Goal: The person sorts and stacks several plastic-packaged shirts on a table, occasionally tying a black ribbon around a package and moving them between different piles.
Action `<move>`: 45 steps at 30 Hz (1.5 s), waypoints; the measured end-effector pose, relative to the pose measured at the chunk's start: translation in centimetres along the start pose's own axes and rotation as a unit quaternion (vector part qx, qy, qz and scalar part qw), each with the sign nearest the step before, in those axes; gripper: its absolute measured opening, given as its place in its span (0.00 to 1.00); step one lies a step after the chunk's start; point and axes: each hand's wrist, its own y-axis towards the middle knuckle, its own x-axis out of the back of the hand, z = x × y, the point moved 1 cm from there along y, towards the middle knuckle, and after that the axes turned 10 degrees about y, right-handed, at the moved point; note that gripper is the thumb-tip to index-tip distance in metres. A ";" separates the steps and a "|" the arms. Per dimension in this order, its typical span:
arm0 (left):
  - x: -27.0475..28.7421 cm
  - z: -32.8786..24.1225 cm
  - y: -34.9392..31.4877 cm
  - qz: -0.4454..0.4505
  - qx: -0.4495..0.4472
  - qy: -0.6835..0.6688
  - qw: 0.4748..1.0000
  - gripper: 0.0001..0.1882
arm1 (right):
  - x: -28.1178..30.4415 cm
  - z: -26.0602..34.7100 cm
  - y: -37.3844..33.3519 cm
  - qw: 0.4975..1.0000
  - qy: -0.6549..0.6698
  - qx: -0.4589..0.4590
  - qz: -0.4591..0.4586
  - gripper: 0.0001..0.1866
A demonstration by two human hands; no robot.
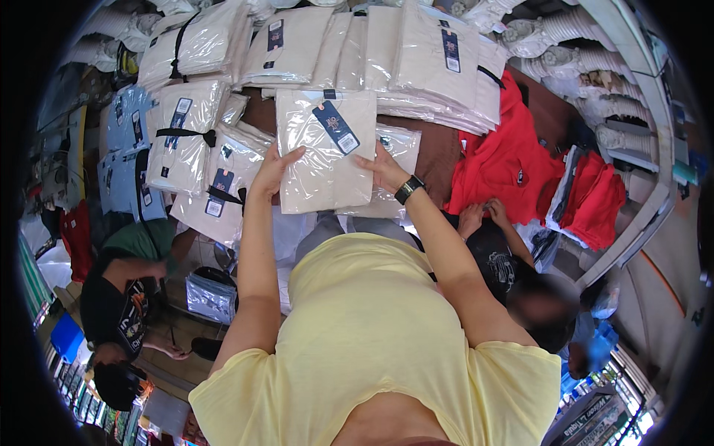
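Observation:
Between my two hands is a flat folded cream garment in a clear plastic bag [320,167], with a dark blue hang tag [336,128] near its top. My left hand [277,165] grips its left edge, thumb on the front face. My right hand [383,168] pinches the right edge just below the tag, thumb on top; a dark watch [409,189] is on that wrist. The fingers behind the bag are hidden. Partly beneath it lies another bagged cream garment [401,149] on the brown cloth surface [439,145].
Bagged cream garments, some tied with black bands, form stacks [439,59] behind and a bundle [182,137] at left. Light blue bagged garments [126,126] lie farther left. Red garments [506,160] cover the right, where a co-worker's hands [480,215] touch them. Another person [123,297] is at lower left.

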 end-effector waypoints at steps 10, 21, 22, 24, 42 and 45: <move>2.1 -5.3 2.2 0.015 -0.039 -0.102 0.994 0.33 | -6.1 8.2 3.3 0.959 -0.166 0.230 0.008 0.37; -1.2 -9.6 13.3 -0.036 -0.202 0.013 0.979 0.31 | -3.0 13.3 8.4 0.897 -0.291 0.329 -0.047 0.31; -1.5 -9.0 15.0 -0.039 -0.192 0.027 0.980 0.33 | -1.9 12.1 7.8 0.890 -0.306 0.321 -0.102 0.32; 1.4 -7.4 18.7 -0.139 -0.191 0.184 0.954 0.35 | -2.1 9.2 6.5 0.812 -0.436 0.352 -0.163 0.32; -17.9 -8.7 16.1 -0.024 -0.270 0.297 0.916 0.30 | 20.9 17.0 1.6 0.791 -0.257 0.327 -0.449 0.37; -18.5 -6.8 16.0 -0.099 -0.282 0.308 0.903 0.32 | 19.6 13.6 1.1 0.778 -0.202 0.379 -0.459 0.36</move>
